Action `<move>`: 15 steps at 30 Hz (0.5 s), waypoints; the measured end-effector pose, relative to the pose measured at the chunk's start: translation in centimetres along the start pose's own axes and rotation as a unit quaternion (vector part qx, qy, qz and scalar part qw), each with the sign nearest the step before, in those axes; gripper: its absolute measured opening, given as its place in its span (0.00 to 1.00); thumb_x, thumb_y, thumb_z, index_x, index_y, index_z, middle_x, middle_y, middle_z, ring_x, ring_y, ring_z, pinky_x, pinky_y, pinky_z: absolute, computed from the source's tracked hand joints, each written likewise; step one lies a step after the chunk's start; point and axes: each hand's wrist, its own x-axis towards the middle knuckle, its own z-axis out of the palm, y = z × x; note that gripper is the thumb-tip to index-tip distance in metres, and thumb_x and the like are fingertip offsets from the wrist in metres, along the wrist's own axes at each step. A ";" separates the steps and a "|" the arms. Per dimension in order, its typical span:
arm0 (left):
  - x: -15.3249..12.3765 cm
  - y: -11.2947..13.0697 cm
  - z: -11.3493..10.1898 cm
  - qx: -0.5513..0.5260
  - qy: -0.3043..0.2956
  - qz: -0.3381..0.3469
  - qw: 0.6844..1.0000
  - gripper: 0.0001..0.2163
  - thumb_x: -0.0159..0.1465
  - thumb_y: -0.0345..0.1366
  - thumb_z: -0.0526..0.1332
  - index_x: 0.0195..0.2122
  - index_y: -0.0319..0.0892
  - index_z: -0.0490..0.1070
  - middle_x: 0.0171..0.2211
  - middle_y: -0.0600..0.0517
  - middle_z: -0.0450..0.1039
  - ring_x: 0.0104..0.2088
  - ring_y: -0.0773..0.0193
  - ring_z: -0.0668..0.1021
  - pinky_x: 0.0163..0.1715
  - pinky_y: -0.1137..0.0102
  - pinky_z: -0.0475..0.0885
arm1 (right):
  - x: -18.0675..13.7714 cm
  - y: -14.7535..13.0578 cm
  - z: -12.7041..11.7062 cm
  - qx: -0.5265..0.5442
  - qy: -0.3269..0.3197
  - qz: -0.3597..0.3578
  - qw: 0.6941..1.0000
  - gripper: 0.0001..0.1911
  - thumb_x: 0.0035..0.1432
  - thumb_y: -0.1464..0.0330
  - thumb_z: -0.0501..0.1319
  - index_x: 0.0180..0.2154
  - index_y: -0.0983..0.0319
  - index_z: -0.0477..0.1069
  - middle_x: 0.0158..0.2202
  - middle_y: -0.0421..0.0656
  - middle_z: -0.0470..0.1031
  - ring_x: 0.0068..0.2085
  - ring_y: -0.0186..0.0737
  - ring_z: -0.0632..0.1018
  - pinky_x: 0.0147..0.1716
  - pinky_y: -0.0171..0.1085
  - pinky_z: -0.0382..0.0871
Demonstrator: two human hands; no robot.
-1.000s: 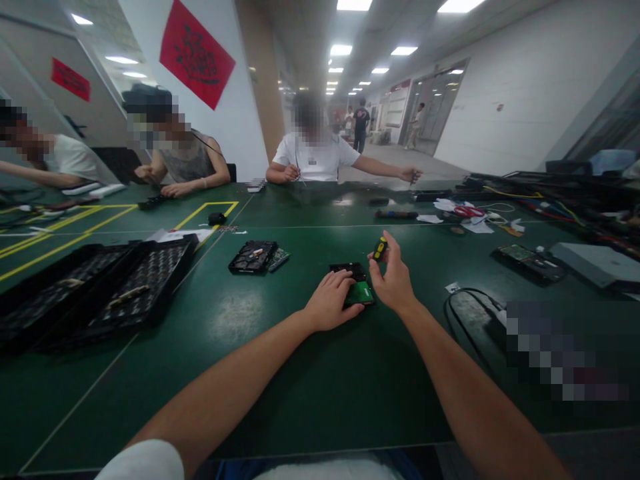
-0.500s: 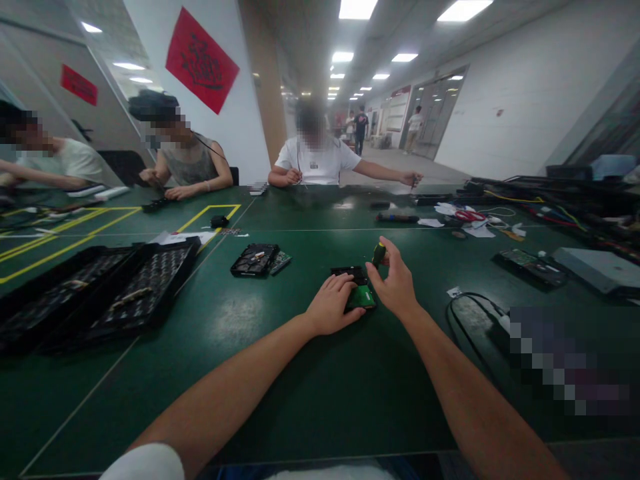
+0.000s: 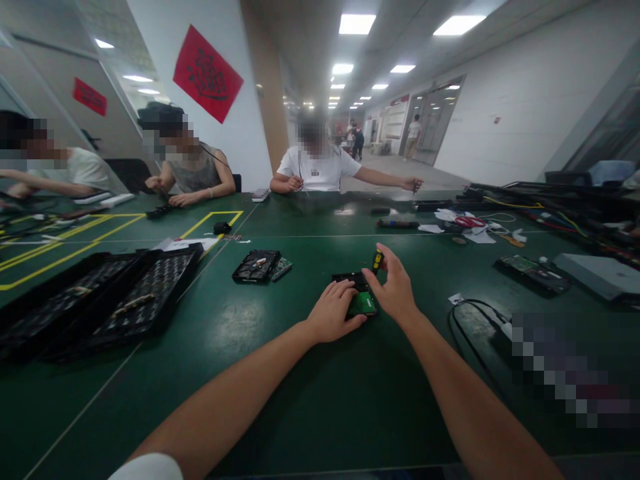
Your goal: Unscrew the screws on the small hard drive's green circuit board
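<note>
On the green table in front of me lies a hard drive [image 3: 364,305] with a green circuit board on top. My left hand [image 3: 333,312] grips it from the left, its fingers over the black far part and its thumb along the near edge. A yellow-and-black screwdriver [image 3: 378,260] stands nearly upright over the drive's right side, pinched between the thumb and fingers of my right hand [image 3: 395,283]. The screwdriver's tip is too small and dark to make out, so I cannot tell whether it touches a screw.
Left of the drive lies another black drive [image 3: 257,265] beside a loose circuit board [image 3: 281,268]. An open black case [image 3: 155,300] sits farther left. To the right are a drive [image 3: 531,275], a grey metal box [image 3: 597,275] and a black cable [image 3: 463,333]. Co-workers sit across the table.
The whole view has shifted slightly, with things sitting a little lower in the picture. The screwdriver looks more upright in my right hand. My left hand stays on the hard drive.
</note>
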 end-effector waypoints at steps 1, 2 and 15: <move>0.0 0.0 0.0 -0.001 0.001 0.000 1.000 0.28 0.66 0.53 0.63 0.62 0.41 0.64 0.67 0.37 0.64 0.70 0.46 0.64 0.71 0.46 0.55 | 0.1 0.0 0.0 -0.006 0.004 -0.001 1.000 0.34 0.67 0.60 0.62 0.70 0.55 0.56 0.62 0.51 0.70 0.52 0.54 0.78 0.52 0.55 0.76; 0.0 0.0 0.1 -0.002 0.003 0.000 1.000 0.28 0.66 0.53 0.63 0.61 0.42 0.64 0.67 0.38 0.64 0.70 0.46 0.64 0.71 0.46 0.55 | 0.2 0.0 0.1 -0.010 0.005 -0.002 1.000 0.33 0.67 0.60 0.62 0.69 0.55 0.57 0.62 0.52 0.71 0.52 0.54 0.78 0.52 0.56 0.76; -0.2 0.1 -0.2 -0.021 0.010 -0.002 1.000 0.30 0.66 0.54 0.64 0.62 0.41 0.64 0.67 0.37 0.64 0.69 0.45 0.64 0.70 0.45 0.56 | -0.1 -0.1 -0.2 -0.027 -0.002 0.018 0.999 0.37 0.66 0.59 0.62 0.71 0.55 0.53 0.60 0.52 0.72 0.46 0.52 0.79 0.51 0.57 0.77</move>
